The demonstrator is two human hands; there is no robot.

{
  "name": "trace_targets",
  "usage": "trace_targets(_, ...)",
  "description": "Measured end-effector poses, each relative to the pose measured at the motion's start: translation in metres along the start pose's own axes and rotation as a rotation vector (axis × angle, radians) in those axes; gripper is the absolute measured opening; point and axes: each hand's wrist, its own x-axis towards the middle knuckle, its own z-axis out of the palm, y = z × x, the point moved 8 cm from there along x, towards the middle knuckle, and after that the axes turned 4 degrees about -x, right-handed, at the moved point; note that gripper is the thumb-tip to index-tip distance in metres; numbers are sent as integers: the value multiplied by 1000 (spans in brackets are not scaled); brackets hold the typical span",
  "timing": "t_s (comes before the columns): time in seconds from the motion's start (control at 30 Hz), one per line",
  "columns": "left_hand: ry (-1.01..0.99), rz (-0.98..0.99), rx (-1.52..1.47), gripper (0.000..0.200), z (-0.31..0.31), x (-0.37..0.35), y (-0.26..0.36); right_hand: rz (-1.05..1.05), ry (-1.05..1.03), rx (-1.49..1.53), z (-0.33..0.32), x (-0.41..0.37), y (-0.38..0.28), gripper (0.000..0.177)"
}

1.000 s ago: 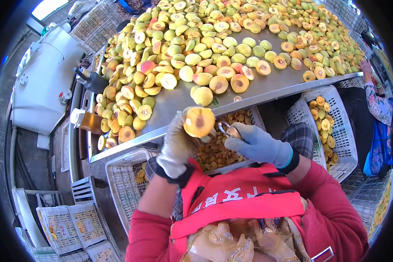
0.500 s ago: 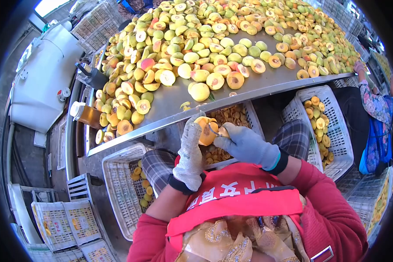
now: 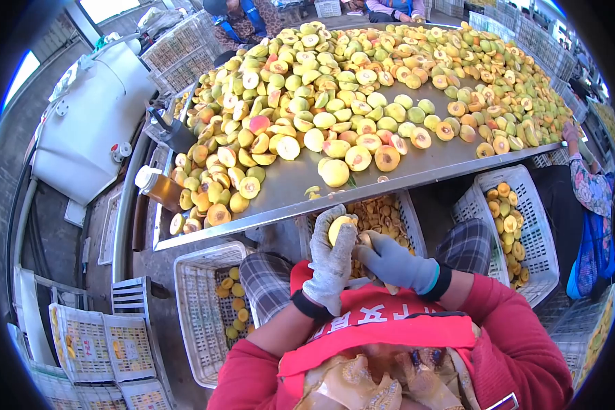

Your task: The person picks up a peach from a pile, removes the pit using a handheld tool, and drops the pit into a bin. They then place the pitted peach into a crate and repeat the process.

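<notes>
My left hand (image 3: 332,256), in a pale knitted glove, is wrapped round a yellow peach half (image 3: 340,229) just beyond the table's front edge. Close beside it, my right hand (image 3: 398,262), in a grey glove, is closed on a small tool (image 3: 366,239) whose end lies near the fruit; most of the tool is hidden by the fingers. Below both hands stands a crate (image 3: 410,225) with many small cut pieces in it. Halved peaches (image 3: 335,172) lie heaped on the metal table (image 3: 280,198) in front.
White crates with fruit stand at the left (image 3: 205,328) and right (image 3: 536,239). A bottle of brown liquid (image 3: 162,188) and a dark container (image 3: 175,134) are at the table's left edge. Co-workers sit at the far side and at the right (image 3: 591,188).
The view has shifted, so the table and crates appear lower and further right. My left hand has turned the peach half, whose cut face now shows less.
</notes>
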Motion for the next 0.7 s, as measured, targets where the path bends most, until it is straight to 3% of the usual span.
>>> trace_targets(0.13,-20,-129,-28,29,-2,2,0,-63,-2,-184,0,0,3,30)
trace_targets(0.2,3,-116,1,28,2,2,7,-13,-186,95,11,-1,1,30)
trace_targets(0.23,-63,84,42,30,6,2,19,12,-279,235,18,-2,-3,29)
trace_targets(0.37,-279,269,226,33,17,8,40,-2,-230,121,14,-10,-22,26)
trace_targets(0.47,-306,-352,-136,29,7,15,4,37,-126,-53,5,-14,-29,27)
trace_targets(0.53,-280,-333,-144,35,8,15,3,71,-117,-69,5,-13,-22,28)
trace_targets(0.6,-242,-333,-162,47,7,16,0,135,-190,102,10,-13,-17,29)
trace_targets(0.7,-213,-174,-89,47,12,16,12,164,-172,167,12,-13,-20,29)
